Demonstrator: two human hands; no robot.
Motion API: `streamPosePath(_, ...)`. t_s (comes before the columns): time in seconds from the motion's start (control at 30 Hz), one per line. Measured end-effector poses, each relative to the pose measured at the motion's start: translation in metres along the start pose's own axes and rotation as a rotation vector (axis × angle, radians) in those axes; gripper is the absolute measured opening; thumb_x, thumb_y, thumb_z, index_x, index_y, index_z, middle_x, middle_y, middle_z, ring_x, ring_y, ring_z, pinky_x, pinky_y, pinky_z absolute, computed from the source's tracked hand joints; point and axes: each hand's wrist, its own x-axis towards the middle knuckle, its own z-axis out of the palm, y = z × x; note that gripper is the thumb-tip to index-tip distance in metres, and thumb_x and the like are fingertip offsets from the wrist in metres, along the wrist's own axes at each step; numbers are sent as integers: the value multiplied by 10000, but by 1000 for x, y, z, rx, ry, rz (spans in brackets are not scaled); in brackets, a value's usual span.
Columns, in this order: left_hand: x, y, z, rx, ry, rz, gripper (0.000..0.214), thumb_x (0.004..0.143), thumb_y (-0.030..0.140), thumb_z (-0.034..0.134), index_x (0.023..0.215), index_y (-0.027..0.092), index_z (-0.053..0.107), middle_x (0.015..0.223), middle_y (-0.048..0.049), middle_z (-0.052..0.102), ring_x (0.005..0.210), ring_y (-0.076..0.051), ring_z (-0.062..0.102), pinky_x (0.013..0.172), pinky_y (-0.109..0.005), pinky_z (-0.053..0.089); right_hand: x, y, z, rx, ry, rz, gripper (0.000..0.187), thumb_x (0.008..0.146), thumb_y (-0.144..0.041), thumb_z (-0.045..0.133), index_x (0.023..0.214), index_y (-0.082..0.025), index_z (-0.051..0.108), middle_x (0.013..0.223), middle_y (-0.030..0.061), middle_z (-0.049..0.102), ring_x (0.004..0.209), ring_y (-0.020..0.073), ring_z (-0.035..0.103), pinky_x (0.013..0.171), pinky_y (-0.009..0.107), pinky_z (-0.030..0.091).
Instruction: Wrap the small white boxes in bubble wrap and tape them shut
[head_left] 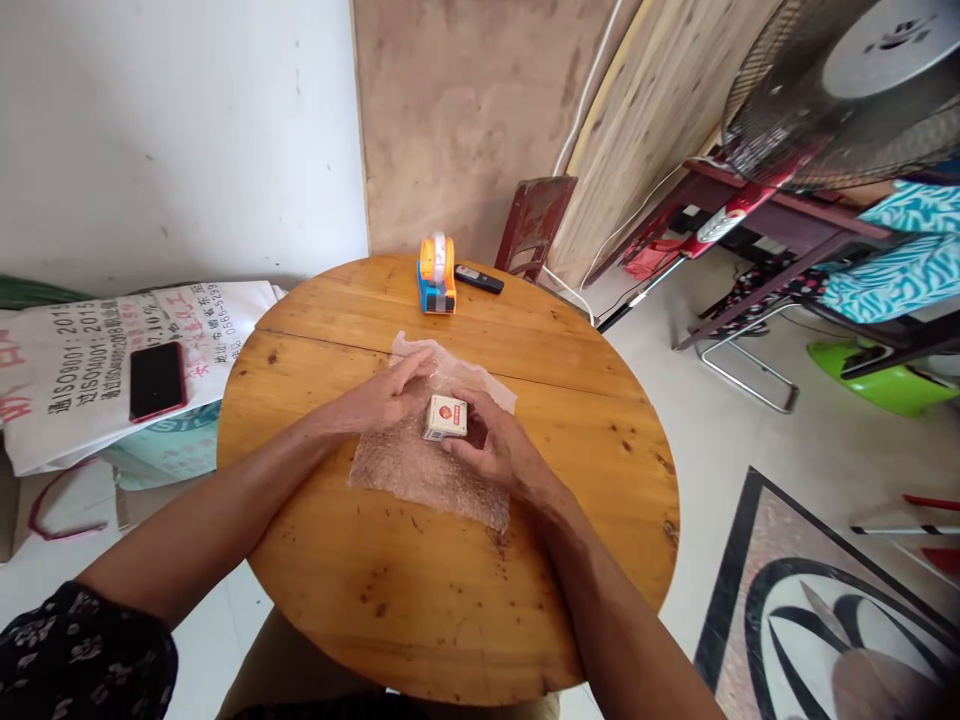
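Observation:
A small white box [448, 416] with a red emblem rests on a sheet of bubble wrap [427, 470], which lies flat on the round wooden table. My right hand [495, 440] holds the box from its right side, thumb at the near edge and fingers at the far edge. To the left of the box, my left hand [394, 393] touches the bubble wrap with its fingers stretched out, and nothing shows in it.
A yellow and blue tape dispenser [436, 275] stands toward the table's far edge, beside a black remote-like device [479, 280]. Left of the table, a phone [157, 381] lies on printed white sacks [90, 340]. A red chair [532, 225] and a fan [840, 90] stand beyond.

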Motion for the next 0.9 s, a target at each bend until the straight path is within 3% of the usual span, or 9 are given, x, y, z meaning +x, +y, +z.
streamPosePath(0.17,0,3,3,189,74,53,792,786,136,473,1533,124,211,1583,-158,298,1431,-297,352,1158,-481,335,1,-2,-2,-28,-17,34,498,775,-315,675,1246,-213,550,1062,81,695,934,261,637,805,393,493)
streamPosePath(0.3,1,-2,5,310,110,88,800,743,87,455,1517,93,252,1585,-159,292,1465,-282,281,1208,-478,239,2,-2,-3,-10,-31,28,469,784,-332,671,1227,-219,563,1055,81,690,914,257,635,778,382,494)
streamPosePath(0.4,1,-4,6,322,132,130,793,727,72,436,1505,106,285,1584,-147,302,1461,-270,293,1205,-471,250,2,-1,-3,-2,-35,17,469,793,-338,669,1234,-219,564,1076,83,685,912,254,637,788,389,498)
streamPosePath(0.57,2,3,6,252,99,290,667,678,71,449,1331,172,540,1423,-93,539,1342,-276,469,1158,-474,332,1,-1,-2,9,4,-36,583,782,-385,692,1315,-236,508,1216,98,641,1021,274,620,873,432,492)
streamPosePath(0.63,1,10,5,171,22,354,590,687,89,477,1253,201,600,1338,-66,605,1260,-268,543,1115,-455,389,0,-1,-3,74,13,-47,574,808,-415,666,1329,-243,497,1258,99,617,1074,276,602,909,439,484)
streamPosePath(0.73,-1,19,5,80,-48,332,544,737,164,545,1280,190,571,1326,-81,603,1227,-274,567,1048,-415,451,0,-1,-5,229,65,4,559,870,-465,585,1371,-252,461,1336,101,560,1156,267,565,958,438,472)
streamPosePath(0.9,-3,13,10,229,-30,280,647,712,227,646,1345,195,512,1371,-102,565,1256,-307,526,1061,-439,413,9,8,-7,523,183,138,648,892,-494,494,1479,-302,297,1541,89,352,1298,269,487,965,436,487)
